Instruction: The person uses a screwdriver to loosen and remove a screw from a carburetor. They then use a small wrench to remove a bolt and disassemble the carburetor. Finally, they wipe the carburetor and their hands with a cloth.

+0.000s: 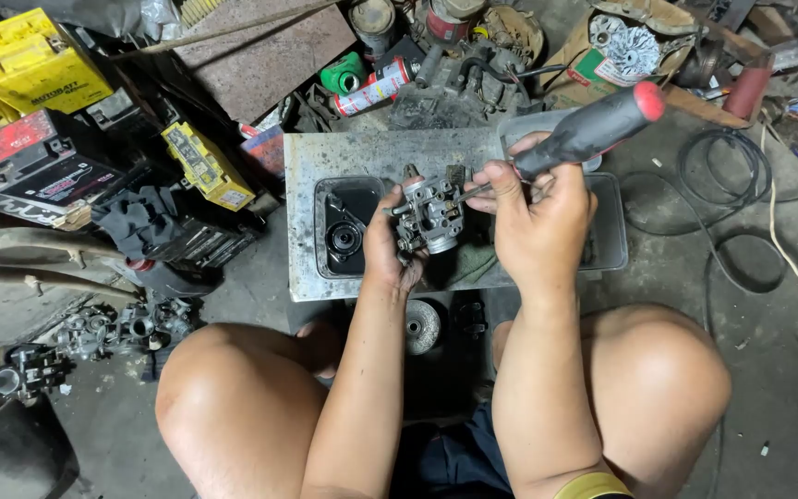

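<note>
My left hand [386, 251] grips a small grey metal carburetor body [430, 214] from the left and underneath, above a dark metal tray [610, 242]. My right hand [536, 222] holds a screwdriver with a black handle and red end cap [593, 129]. The screwdriver's shaft points left and its tip touches the carburetor's right side. The tray rests on a grey metal slab [362, 155], and a round black part [344, 238] lies in the tray's left end. My bare knees frame the lower part of the view.
Yellow battery boxes [31, 61] and a red-topped black battery [20, 148] stand at the upper left. Another carburetor [94, 333] lies on the floor at left. A spray can [373, 90], engine parts [473, 74] and black cables [727, 199] surround the slab.
</note>
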